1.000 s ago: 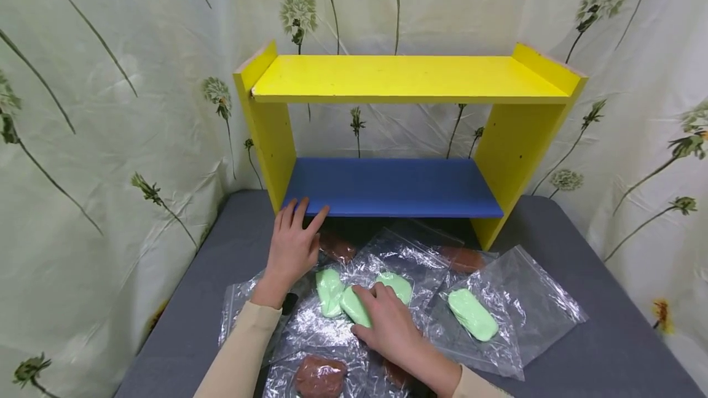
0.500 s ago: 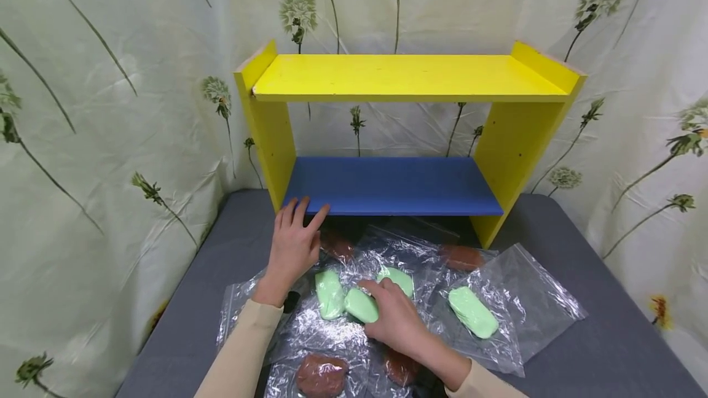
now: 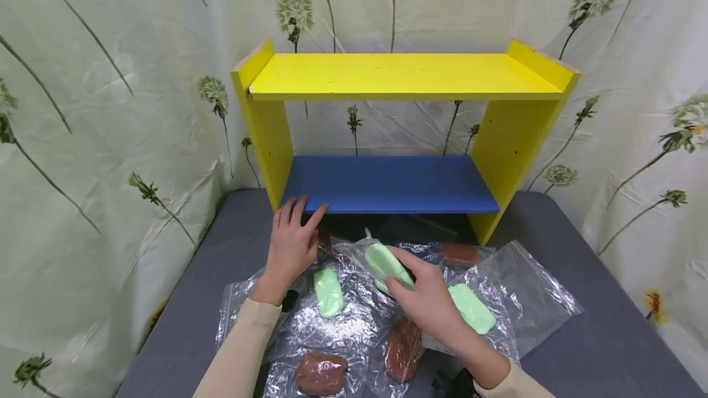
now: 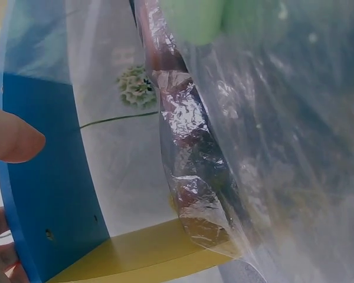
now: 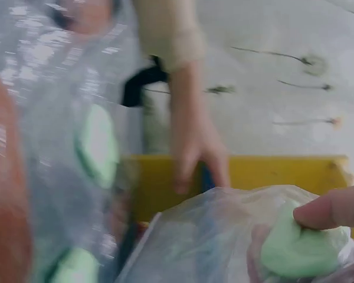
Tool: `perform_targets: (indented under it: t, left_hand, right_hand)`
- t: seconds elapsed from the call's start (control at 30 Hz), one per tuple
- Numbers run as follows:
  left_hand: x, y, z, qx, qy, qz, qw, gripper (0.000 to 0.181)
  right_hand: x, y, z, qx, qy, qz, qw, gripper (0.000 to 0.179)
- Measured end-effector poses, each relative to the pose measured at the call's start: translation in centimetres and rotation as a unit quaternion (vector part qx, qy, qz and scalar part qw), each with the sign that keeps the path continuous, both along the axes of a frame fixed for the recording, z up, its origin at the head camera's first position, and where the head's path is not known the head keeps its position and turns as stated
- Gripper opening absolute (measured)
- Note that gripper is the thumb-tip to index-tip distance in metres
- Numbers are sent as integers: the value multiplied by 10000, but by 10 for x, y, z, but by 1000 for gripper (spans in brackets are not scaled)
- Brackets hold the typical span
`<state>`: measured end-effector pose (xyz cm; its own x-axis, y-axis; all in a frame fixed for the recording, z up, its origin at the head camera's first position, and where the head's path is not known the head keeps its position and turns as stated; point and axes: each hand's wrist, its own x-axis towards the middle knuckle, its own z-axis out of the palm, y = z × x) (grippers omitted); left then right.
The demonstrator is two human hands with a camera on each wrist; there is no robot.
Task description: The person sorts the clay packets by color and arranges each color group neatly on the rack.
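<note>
My right hand (image 3: pixel 412 284) grips a clear bag holding a pale green dough lump (image 3: pixel 385 262) and has it lifted off the table, in front of the blue shelf (image 3: pixel 389 184); the right wrist view shows my thumb on that bagged green lump (image 5: pixel 298 247). My left hand (image 3: pixel 295 239) lies flat with fingers straight, fingertips at the blue shelf's front left edge (image 4: pixel 41 194), holding nothing. More bagged green lumps (image 3: pixel 329 292) (image 3: pixel 472 308) and brown lumps (image 3: pixel 321 374) (image 3: pixel 404 349) lie on the grey table (image 3: pixel 603 349).
A yellow shelf unit (image 3: pixel 406 75) with an upper yellow board stands at the back of the table. A flowered curtain (image 3: pixel 110 109) hangs behind and at both sides. Further bagged brown lumps (image 3: pixel 460 255) lie under the blue shelf's front edge.
My right hand has closed on one bagged green lump and lifted it up and toward the shelf. The left hand has stayed in place.
</note>
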<state>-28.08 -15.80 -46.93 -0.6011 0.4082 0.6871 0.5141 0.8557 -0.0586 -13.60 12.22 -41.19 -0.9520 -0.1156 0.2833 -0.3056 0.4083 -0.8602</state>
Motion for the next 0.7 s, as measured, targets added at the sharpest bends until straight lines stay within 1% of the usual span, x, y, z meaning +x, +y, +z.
perform_targets:
  t: [0.1,0.23,0.3,0.4,0.47,0.57,0.63,0.7]
  left_hand:
    - [-1,-1,-1,-12,6,16,10000,62]
    - [-2,-1,-1,-18,62,26,10000,62]
    - [-2,-2,-1,-29,49,31,10000,62]
    - [-1,-2,-1,-52,1,37,10000,62]
    - [0,-2,0,-75,-75,56,9999,63]
    - [-1,-2,-1,-94,-70,59,9999,64]
    - [-1,-2,-1,-97,-38,45,9999,64]
    - [-2,-2,-1,-83,50,19,10000,64]
  right_hand:
    - [-2,13,13,-646,1,79,9979,54]
    - [-7,28,26,-1440,241,124,9892,52]
    - [-8,33,32,-1715,365,91,9845,54]
    - [-8,40,38,-1919,490,30,9802,56]
    - [-7,44,43,-1950,549,8,9793,57]
    - [-4,50,51,-1769,748,-85,9813,57]
    - [0,52,59,-1468,1069,-243,9831,58]
    - [3,53,69,-1197,1562,-403,9796,59]
